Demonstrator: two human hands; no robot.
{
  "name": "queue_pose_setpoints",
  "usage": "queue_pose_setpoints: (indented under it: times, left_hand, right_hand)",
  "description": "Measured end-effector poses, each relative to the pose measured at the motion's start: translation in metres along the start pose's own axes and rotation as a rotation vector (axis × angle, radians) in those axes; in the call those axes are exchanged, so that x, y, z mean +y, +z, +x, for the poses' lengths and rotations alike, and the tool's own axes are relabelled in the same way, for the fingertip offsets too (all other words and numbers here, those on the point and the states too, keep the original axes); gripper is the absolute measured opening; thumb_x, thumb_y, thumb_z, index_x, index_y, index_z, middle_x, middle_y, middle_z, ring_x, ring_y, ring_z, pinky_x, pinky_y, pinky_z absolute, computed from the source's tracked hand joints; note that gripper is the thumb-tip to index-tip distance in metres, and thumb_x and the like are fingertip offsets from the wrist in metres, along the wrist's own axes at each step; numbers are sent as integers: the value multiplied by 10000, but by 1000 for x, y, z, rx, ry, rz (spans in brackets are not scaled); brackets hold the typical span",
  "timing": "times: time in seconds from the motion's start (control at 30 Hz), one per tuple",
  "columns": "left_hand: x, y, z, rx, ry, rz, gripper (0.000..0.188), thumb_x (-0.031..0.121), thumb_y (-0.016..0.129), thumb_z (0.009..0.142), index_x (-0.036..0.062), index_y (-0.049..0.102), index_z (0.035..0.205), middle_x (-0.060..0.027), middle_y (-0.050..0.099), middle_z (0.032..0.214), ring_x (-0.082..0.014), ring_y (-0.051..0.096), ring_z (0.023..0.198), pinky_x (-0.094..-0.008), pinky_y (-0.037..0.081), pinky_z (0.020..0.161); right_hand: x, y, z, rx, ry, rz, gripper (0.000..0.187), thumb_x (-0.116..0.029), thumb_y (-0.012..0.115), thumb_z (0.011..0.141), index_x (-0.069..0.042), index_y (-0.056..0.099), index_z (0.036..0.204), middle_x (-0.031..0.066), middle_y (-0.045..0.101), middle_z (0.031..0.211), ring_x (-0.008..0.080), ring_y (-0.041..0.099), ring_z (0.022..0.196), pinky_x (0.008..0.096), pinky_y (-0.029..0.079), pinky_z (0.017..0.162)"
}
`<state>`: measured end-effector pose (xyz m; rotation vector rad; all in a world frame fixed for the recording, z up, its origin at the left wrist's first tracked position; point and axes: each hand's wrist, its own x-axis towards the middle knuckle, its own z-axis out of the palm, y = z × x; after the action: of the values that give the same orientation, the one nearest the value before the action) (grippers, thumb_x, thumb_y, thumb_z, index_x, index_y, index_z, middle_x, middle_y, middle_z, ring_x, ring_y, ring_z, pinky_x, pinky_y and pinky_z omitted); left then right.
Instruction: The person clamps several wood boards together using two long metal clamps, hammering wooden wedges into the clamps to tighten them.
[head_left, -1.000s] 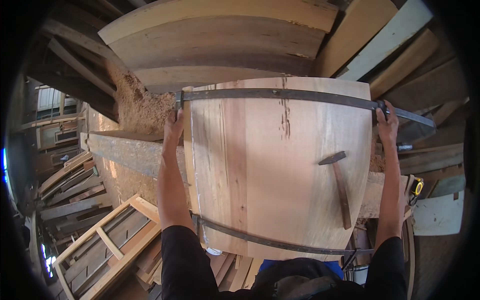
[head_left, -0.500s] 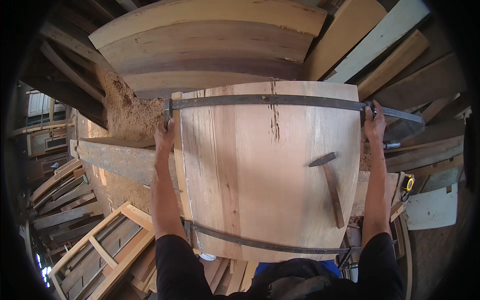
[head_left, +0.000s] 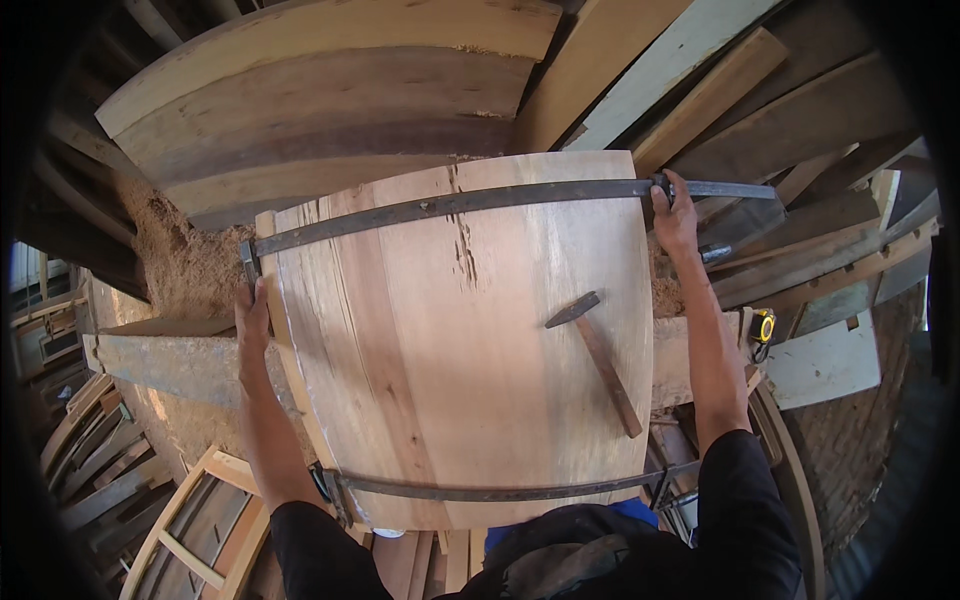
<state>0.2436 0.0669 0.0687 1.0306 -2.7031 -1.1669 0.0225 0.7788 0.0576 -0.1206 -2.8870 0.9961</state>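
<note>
A wide wooden panel (head_left: 480, 370) made of joined boards lies in front of me, a white line of glue along its left joint. Across its far end runs a long steel bar clamp (head_left: 450, 203). My left hand (head_left: 252, 312) is closed at the clamp's left jaw, by the panel's left edge strip. At the other end, my right hand (head_left: 675, 212) wraps round the sliding jaw, beside the panel's right edge. A second bar clamp (head_left: 480, 492) crosses the near end, close to my body. On the panel's right half rests a hammer (head_left: 604, 366) with a wooden handle.
A beam (head_left: 170, 360) passes under the panel. Beyond stand large boards (head_left: 330, 90), with sawdust (head_left: 190, 250) heaped at the left. A yellow tape measure (head_left: 763, 326) sits at the right. A wooden frame (head_left: 190, 520) and stacked offcuts lie at the lower left.
My view has swung right, so the panel, clamps and hammer now appear further left and slightly turned. Both hands keep their places at the far clamp's ends.
</note>
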Motion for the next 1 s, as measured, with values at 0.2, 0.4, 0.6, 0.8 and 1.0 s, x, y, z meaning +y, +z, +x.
queue_pose_setpoints:
  times: [0.2, 0.4, 0.6, 0.8, 1.0]
  left_hand:
    - [-2, 11, -8, -52, -171, -105, 571, 497, 411, 1002, -14, 524, 1229, -166, 569, 1158, -248, 532, 1065, -347, 412, 896]
    - [-12, 16, -21, 22, -276, -177, 688, 548, 317, 1006, -23, 459, 1363, -234, 505, 1346, -340, 492, 1240, -393, 376, 1023]
    - [14, 35, -13, 171, -117, 218, 637, 524, 308, 1002, -10, 549, 1251, -329, 587, 1148, -511, 518, 1125, -512, 408, 953]
    - [22, 32, -18, 233, -125, 325, 595, 497, 296, 1006, -7, 567, 1171, -355, 587, 1091, -558, 522, 1054, -573, 406, 895]
    - [29, 33, -24, 225, -167, 334, 603, 497, 294, 1006, -18, 558, 1179, -353, 593, 1102, -567, 513, 1066, -581, 404, 915]
  right_hand:
    - [-1, -1, -1, -51, 26, -3, 494, -301, 573, 938, -101, 439, 1369, 237, 571, 1265, 422, 541, 1177, 441, 431, 986]
    - [-20, 11, -8, -136, 119, -72, 565, -291, 576, 933, -155, 350, 1433, 267, 558, 1268, 446, 536, 1172, 463, 440, 954]
    - [-2, 3, -11, -124, 12, 62, 603, -273, 598, 924, -148, 335, 1452, 282, 548, 1282, 451, 520, 1202, 457, 427, 973]
    - [-21, 8, -17, -15, -4, 24, 569, -260, 602, 926, -98, 393, 1430, 278, 529, 1315, 443, 498, 1233, 441, 399, 1022]
    - [-15, 10, -15, -2, -57, 12, 576, -273, 605, 925, -64, 402, 1423, 288, 518, 1322, 436, 486, 1251, 432, 389, 1034]
